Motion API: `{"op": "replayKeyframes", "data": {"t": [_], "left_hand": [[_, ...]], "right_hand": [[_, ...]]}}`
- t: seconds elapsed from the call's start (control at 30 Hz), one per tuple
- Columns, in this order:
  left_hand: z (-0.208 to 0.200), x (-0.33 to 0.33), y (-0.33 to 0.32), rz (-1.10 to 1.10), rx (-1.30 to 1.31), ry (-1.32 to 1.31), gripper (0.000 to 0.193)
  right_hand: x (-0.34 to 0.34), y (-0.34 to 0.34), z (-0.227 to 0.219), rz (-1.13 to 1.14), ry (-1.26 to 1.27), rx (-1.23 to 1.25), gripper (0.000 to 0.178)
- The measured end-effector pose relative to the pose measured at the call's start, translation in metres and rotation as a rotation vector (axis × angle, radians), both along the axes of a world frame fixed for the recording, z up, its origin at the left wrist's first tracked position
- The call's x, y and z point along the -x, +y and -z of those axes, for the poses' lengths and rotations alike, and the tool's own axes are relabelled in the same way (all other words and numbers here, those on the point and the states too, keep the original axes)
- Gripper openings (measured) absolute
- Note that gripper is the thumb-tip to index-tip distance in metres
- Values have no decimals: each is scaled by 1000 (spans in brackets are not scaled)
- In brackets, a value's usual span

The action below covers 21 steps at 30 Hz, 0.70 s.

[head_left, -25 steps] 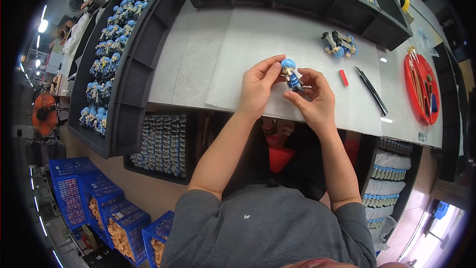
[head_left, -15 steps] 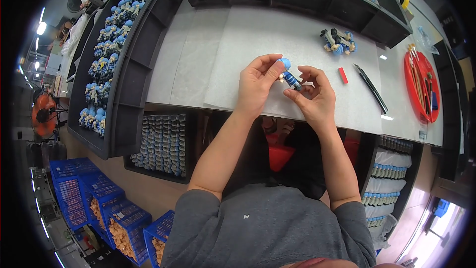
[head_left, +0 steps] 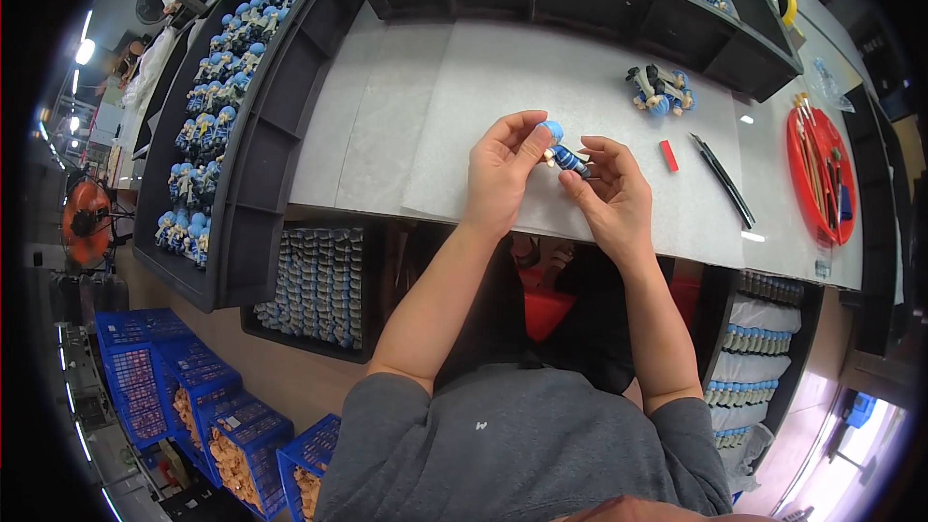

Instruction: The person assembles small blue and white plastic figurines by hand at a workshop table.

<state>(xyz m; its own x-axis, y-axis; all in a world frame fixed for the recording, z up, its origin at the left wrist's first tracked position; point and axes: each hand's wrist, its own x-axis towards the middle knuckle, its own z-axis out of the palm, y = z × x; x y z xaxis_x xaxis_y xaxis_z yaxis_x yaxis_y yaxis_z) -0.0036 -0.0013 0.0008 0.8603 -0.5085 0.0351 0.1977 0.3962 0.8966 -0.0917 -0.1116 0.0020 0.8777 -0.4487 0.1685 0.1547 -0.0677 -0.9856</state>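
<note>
Both hands, the left hand and right hand, pinch a small blue figure between their fingertips, with a red block just right of them.

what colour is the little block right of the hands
Red; the small block shows best in the head view, on the white table sheet.
</note>
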Motion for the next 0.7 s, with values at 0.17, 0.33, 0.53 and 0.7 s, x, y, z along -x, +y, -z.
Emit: {"op": "replayKeyframes", "data": {"t": [0.17,0.33,0.53,0.7], "left_hand": [[-1,0,1,89,40,-1,26],[-1,3,3,96,5,-121,31],[-1,3,2,91,-5,-204,35],[0,2,2,78,6,-192,37]], "right_hand": [[0,-3,6,26,-89,-8,41],[3,-3,-2,17,-95,45,41],[1,-7,6,20,-111,-49,42],[2,-7,7,29,-133,-65,43]]}}
